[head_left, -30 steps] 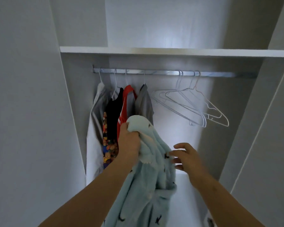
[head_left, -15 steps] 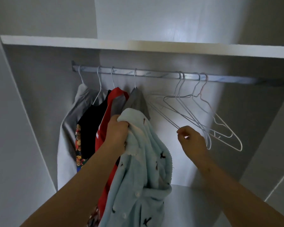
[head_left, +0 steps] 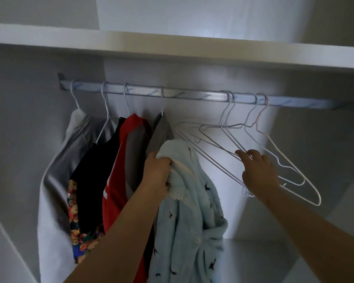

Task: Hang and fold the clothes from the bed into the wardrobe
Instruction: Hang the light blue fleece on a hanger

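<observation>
Below the wardrobe rail, the left hand grips the bunched top of a pale blue garment, which dangles just right of the hung clothes. Further right under the rail, the right hand pinches the wire of an empty hanger hooked there.

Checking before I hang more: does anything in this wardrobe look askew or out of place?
Nothing looks damaged. The empty wire hangers sit bunched and crossed on the rail, slanting sideways where the right hand pinches one. The light blue garment is wadded in the left hand, not on a hanger.
</observation>
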{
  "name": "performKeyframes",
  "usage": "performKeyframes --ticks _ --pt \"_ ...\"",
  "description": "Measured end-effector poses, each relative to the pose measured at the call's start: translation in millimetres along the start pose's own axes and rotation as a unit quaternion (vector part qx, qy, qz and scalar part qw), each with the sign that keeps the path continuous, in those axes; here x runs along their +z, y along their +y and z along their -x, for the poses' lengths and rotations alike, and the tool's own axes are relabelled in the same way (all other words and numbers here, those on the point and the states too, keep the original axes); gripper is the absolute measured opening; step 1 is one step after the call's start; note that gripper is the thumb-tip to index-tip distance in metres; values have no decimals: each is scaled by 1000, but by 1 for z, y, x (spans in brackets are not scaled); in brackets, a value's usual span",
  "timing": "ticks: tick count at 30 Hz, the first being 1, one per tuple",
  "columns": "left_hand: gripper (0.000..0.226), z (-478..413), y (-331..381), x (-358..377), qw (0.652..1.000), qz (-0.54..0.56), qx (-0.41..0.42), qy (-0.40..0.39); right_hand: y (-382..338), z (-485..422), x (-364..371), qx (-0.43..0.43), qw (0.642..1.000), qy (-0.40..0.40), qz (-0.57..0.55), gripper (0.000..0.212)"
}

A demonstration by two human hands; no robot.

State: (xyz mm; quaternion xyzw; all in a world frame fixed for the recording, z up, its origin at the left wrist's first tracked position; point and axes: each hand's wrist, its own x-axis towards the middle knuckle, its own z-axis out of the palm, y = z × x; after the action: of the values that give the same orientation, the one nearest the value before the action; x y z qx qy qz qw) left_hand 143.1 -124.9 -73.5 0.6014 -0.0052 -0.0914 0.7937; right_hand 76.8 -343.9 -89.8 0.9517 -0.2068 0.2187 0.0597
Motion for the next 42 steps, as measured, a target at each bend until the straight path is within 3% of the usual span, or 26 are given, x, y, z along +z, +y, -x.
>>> performKeyframes --ticks 7,13,16,19,22,31,38,42 --pt "31 -23 -4 -8 999 49 10 6 -3 -12 7 37 998 -16 -40 56" --pt "28 -33 -4 -14 999 34 2 1 -8 -18 14 94 981 -48 -162 49" --pt "24 -31 -6 -20 999 48 13 -7 -12 -17 21 118 968 -105 -196 39" --pt "24 -29 -8 -28 998 55 7 -12 -24 -14 26 139 931 -130 -310 21" --pt "23 -29 -6 -33 999 54 5 -4 -42 -16 25 162 880 -88 -438 22" --pt "19 -14 -6 -38 997 63 -5 32 -70 -15 -8 162 782 -61 -599 16" --pt "33 6 -6 -35 997 48 -18 62 -69 14 -19 130 743 -71 -653 17" --pt "31 23 -7 -32 995 43 -26 83 -56 56 -1 133 730 -60 -667 37"
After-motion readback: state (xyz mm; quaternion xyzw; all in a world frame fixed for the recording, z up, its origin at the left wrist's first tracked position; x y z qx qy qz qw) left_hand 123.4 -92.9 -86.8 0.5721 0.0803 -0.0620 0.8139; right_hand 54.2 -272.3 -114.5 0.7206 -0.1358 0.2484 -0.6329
